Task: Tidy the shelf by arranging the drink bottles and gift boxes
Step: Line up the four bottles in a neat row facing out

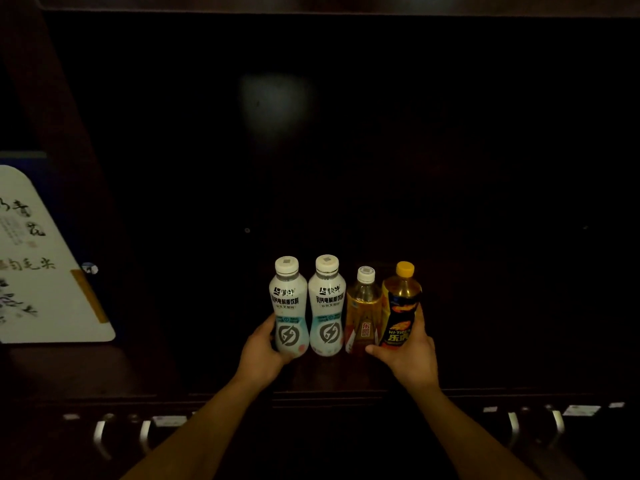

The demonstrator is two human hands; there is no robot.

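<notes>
White bottle (288,310) at row's left end: left hand (263,355) curled around its lower body. Right hand (407,358) grips the yellow-capped bottle (401,306) at the right end. All four bottles upright, side by side on the dark shelf (329,379).

Two curved metal handles (100,436) sit at 7 o'clock. A second handle pair (514,427) sits at 5 o'clock. Small white labels (581,409) are fixed just above each pair. A pale glare patch (277,105) shows at 12 o'clock on the dark back panel (450,133).
</notes>
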